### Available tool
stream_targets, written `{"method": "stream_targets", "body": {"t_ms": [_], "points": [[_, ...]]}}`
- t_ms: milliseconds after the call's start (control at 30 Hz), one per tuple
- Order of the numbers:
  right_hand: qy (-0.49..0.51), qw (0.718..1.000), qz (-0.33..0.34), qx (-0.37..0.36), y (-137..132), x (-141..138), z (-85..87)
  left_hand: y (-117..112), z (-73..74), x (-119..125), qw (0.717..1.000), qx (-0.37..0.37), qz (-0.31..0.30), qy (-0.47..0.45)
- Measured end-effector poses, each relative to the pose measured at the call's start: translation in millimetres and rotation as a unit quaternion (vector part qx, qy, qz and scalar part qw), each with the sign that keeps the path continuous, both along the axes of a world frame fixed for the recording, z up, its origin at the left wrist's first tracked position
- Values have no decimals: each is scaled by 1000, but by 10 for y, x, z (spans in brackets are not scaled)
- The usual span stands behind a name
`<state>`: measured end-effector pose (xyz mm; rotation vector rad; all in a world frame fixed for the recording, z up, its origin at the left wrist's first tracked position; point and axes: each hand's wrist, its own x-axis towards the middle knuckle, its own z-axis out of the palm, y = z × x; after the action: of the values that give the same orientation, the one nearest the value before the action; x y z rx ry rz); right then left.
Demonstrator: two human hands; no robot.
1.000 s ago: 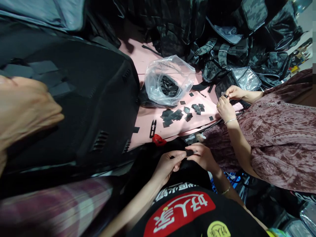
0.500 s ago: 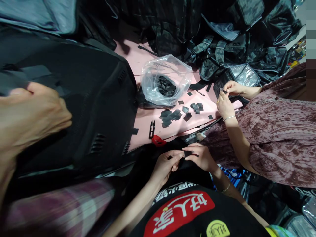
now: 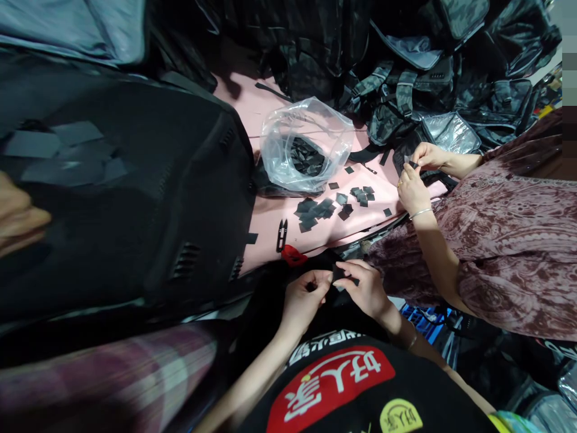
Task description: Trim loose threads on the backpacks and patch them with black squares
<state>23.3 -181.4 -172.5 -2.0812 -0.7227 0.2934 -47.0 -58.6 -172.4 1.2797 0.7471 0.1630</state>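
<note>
Over the apron's upper part, my right hand (image 3: 366,290) pinches a small black square piece (image 3: 338,274) between thumb and fingers. My left hand (image 3: 307,299) is closed, its thumb and index fingertips pressed together at the piece's left edge. More thin dark squares (image 3: 315,211) lie loosely scattered on the pink surface beyond my hands. Near them rests a pair of black thread snips (image 3: 282,236), with a red thing (image 3: 294,255) at its near end. A clear plastic bag (image 3: 274,153), open at the top, holds many more dark pieces.
A large black padded bag panel (image 3: 135,210) fills the left, with grey squares (image 3: 67,150) on it. At the left edge is a co-worker's hand (image 3: 20,213). Another co-worker's hands (image 3: 415,186) hold a small piece at right. Camouflage backpacks (image 3: 396,90) crowd the back.
The co-worker's hand at left has drawn back toward the left edge, uncovering the grey squares. My hands stay close together, and the black square between them now stands more upright.
</note>
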Motion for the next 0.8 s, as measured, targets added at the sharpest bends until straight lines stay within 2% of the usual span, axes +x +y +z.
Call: {"method": "stream_targets", "body": {"t_ms": [167,267,433,500,600,700,800], "points": [[104,994,41,21,-2,-20,-43,22,1,-17,999,48,-23,-2],[141,989,33,22,6,-34,-76,22,-54,-21,997,67,-30,-2],[115,992,-57,20,86,-28,-186,-14,-120,-24,998,63,-8,0],[145,983,-100,49,126,-13,-254,-30,-147,-24,999,42,0,-8],[225,956,-146,119,182,-3,-340,-47,-203,-13,999,-22,7,-24],[263,936,-171,159,216,-22,-367,-50,-236,8,998,-55,12,-36],[242,946,-157,146,215,-34,-329,-36,-206,26,1000,-10,2,-29]]}}
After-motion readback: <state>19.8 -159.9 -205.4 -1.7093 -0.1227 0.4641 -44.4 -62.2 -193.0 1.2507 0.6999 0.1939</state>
